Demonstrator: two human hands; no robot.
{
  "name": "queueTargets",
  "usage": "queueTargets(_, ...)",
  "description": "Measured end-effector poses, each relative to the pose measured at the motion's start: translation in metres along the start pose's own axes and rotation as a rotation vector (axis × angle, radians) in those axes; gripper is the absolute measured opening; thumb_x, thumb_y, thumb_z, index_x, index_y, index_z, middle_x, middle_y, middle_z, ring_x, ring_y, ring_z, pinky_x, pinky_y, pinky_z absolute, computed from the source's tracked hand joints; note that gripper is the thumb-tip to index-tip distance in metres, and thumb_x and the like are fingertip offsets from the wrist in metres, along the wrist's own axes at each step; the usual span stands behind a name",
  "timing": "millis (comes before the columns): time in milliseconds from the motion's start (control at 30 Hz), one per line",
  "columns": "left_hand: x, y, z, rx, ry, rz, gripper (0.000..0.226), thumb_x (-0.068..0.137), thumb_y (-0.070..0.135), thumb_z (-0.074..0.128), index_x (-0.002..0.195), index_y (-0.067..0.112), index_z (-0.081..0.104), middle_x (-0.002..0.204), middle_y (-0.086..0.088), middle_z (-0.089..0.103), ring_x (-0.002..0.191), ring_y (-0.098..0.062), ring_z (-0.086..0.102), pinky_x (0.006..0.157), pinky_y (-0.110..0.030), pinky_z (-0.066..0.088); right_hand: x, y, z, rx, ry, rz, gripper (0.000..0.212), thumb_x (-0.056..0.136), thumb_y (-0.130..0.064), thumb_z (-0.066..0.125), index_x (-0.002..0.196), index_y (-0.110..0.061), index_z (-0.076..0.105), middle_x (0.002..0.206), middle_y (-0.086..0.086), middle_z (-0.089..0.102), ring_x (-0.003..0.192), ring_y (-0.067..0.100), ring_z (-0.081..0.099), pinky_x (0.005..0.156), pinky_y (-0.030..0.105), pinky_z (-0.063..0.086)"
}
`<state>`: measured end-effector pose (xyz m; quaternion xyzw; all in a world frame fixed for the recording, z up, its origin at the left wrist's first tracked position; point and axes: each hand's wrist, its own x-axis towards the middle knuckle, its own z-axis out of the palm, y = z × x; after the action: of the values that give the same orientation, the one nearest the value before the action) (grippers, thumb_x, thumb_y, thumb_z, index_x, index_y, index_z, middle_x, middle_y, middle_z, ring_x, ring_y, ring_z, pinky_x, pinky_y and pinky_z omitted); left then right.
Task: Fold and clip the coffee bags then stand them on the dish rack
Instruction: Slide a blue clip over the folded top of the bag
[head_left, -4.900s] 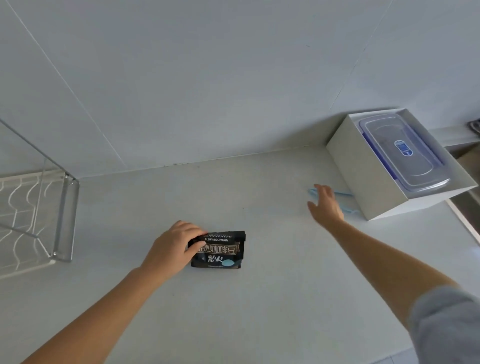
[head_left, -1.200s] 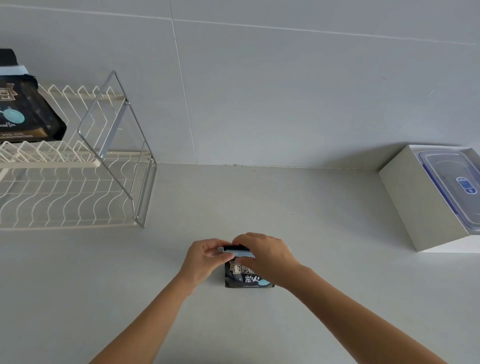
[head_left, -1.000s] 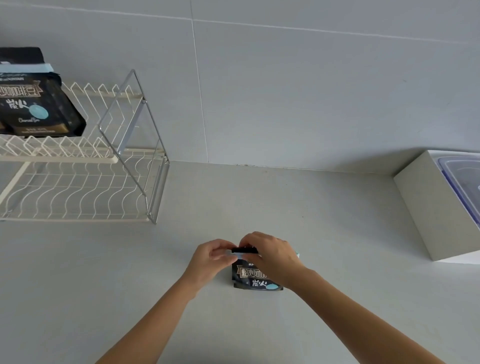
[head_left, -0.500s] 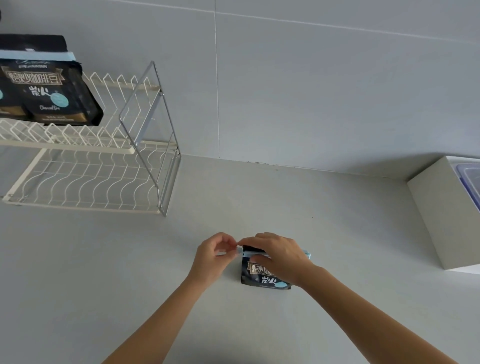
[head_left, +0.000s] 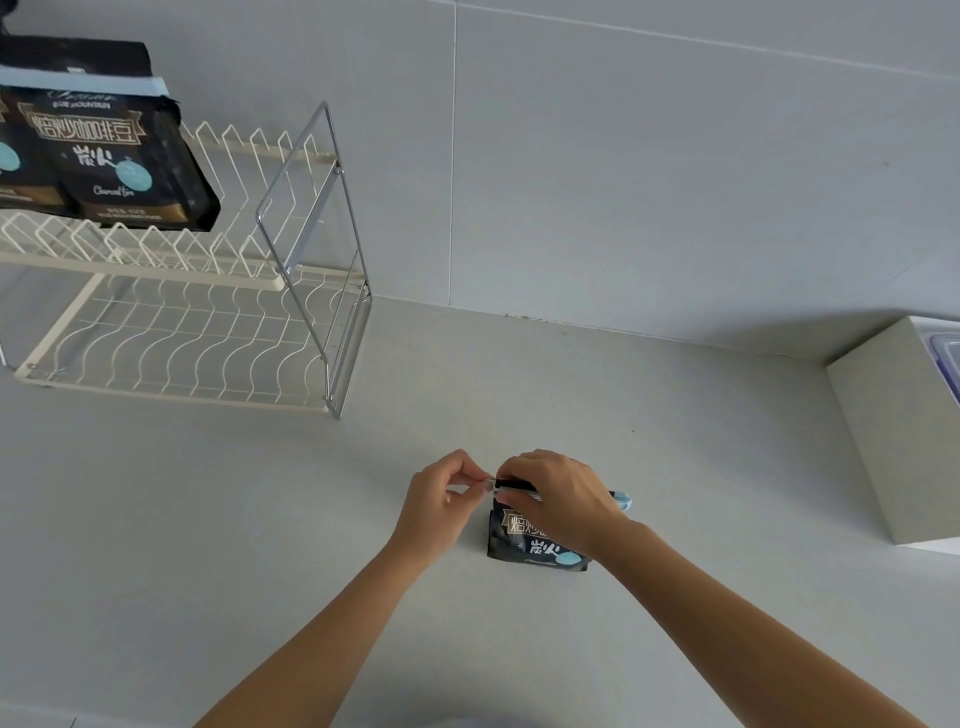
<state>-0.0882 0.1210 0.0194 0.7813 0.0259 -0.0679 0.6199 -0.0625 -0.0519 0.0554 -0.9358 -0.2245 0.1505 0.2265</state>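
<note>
Clipping bag (head_left: 530, 551), judged current step. Standing upright on counter (head_left: 675, 519), well apart from rack (head_left: 156, 271). Pinching pale L end of clip (head_left: 622, 501) betw. thumb + forefinger of L hand (head_left: 441, 506); other L fingers curled in. Covering folded top w/ R hand (head_left: 558, 493), fingers curled over clip + fold, pressing down; R fingertips hidden, so cannot tell exact grip. Blue R end of clip poking out past R wrist. Racked bags (head_left: 104, 150) up on rack's top tier, one w/ blue strip across top.

Risks (judgement only):
- Could lose fold on lifting R hand before snap-shut; stiff foil, prob. springy.
- Could catch only part of fold, or close askew; fold mostly hidden under R hand, no visual check.
- Could tip or skid bag w/ sideways pull from L pinch; small, light-looking.
- Later, on wire tier: could lean or slip betw. prongs if set down off-square.
</note>
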Motion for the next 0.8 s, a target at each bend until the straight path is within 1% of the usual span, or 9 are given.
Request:
queueTargets(67, -0.002, -0.001, 0.006, -0.033, 0.045, 0.004, 0.017, 0.083, 0.01, 0.066, 0.071, 0.018, 0.056, 0.08, -0.005, 0.07, 0.082, -0.008, 0.067, 0.067, -0.019, 0.052, 0.001, 0.001, -0.001, -0.055, 0.004, -0.04, 0.018, 0.091, -0.038, 0.049, 0.092, -0.025, 0.061, 0.081, -0.007, 0.062, 0.08, 0.014, 0.053, 0.062, 0.031, 0.042)
queueTargets(233, -0.005, -0.002, 0.017, -0.061, 0.138, 0.01, 0.024, 0.083, 0.009, 0.064, 0.069, 0.027, 0.057, 0.072, 0.01, 0.063, 0.079, -0.002, 0.062, 0.062, -0.011, 0.048, -0.002, 0.005, 0.002, -0.095, 0.016, -0.098, 0.026, 0.096, -0.037, 0.041, 0.09, -0.02, 0.06, 0.077, -0.005, 0.059, 0.078, 0.016, 0.052, 0.058, 0.028, 0.033)
queueTargets(333, -0.004, -0.001, 0.02, -0.122, 0.126, -0.052, 0.021, 0.083, 0.005, 0.061, 0.072, 0.021, 0.056, 0.074, 0.004, 0.063, 0.082, -0.017, 0.064, 0.071, -0.031, 0.054, -0.001, 0.006, -0.001, -0.052, 0.031, -0.072, 0.019, 0.093, -0.038, 0.048, 0.096, -0.026, 0.062, 0.084, -0.009, 0.064, 0.084, 0.012, 0.054, 0.06, 0.028, 0.037)
queueTargets(400, -0.005, 0.0, 0.021, -0.193, 0.079, -0.121, 0.014, 0.084, 0.007, 0.059, 0.075, 0.017, 0.055, 0.079, -0.005, 0.063, 0.084, -0.022, 0.063, 0.079, -0.042, 0.051, 0.0, 0.005, -0.002, -0.049, 0.023, -0.044, 0.016, 0.088, -0.042, 0.053, 0.098, -0.033, 0.061, 0.088, -0.012, 0.065, 0.088, 0.01, 0.055, 0.063, 0.027, 0.039)
queueTargets(467, -0.008, 0.0, 0.019, -0.256, 0.009, -0.149, 0.005, 0.08, 0.018, 0.061, 0.08, 0.016, 0.057, 0.084, -0.01, 0.065, 0.086, -0.022, 0.063, 0.08, -0.035, 0.05, 0.0, 0.006, -0.004, -0.056, -0.001, -0.018, 0.022, 0.085, -0.049, 0.055, 0.102, -0.035, 0.058, 0.089, -0.012, 0.065, 0.088, 0.011, 0.057, 0.065, 0.028, 0.041)
queueTargets(533, -0.01, -0.001, 0.019, -0.238, -0.037, -0.114, 0.015, 0.076, 0.026, 0.064, 0.087, 0.016, 0.06, 0.087, -0.007, 0.069, 0.088, -0.018, 0.066, 0.078, -0.023, 0.05, 0.0, 0.007, -0.007, -0.041, -0.004, 0.008, 0.032, 0.082, -0.056, 0.056, 0.107, -0.037, 0.051, 0.088, -0.012, 0.066, 0.081, 0.013, 0.059, 0.064, 0.029, 0.043)
queueTargets(600, -0.01, -0.001, 0.02, -0.208, -0.045, -0.076, 0.019, 0.078, 0.023, 0.067, 0.095, 0.015, 0.062, 0.088, -0.004, 0.07, 0.088, -0.017, 0.067, 0.077, -0.022, 0.052, 0.0, 0.009, -0.012, -0.014, -0.035, 0.007, 0.037, 0.079, -0.054, 0.059, 0.107, -0.037, 0.042, 0.087, -0.014, 0.067, 0.075, 0.014, 0.058, 0.059, 0.028, 0.042)
queueTargets(667, -0.009, -0.002, 0.022, -0.198, -0.02, -0.058, 0.021, 0.081, 0.018, 0.069, 0.1, 0.016, 0.063, 0.086, -0.001, 0.069, 0.087, -0.015, 0.067, 0.076, -0.021, 0.053, -0.002, 0.01, -0.018, 0.018, -0.088, 0.005, 0.036, 0.078, -0.048, 0.062, 0.104, -0.038, 0.039, 0.086, -0.017, 0.064, 0.074, 0.015, 0.059, 0.057, 0.025, 0.042)
queueTargets(800, -0.008, -0.004, 0.021, -0.17, -0.001, -0.041, 0.022, 0.081, 0.017, 0.068, 0.102, 0.022, 0.066, 0.087, 0.006, 0.068, 0.085, -0.008, 0.064, 0.07, -0.014, 0.051, -0.008, 0.02, -0.027, 0.093, -0.119, 0.054, 0.019, 0.085, -0.043, 0.057, 0.103, -0.04, 0.05, 0.093, -0.012, 0.068, 0.078, 0.01, 0.062, 0.066, 0.031, 0.052)
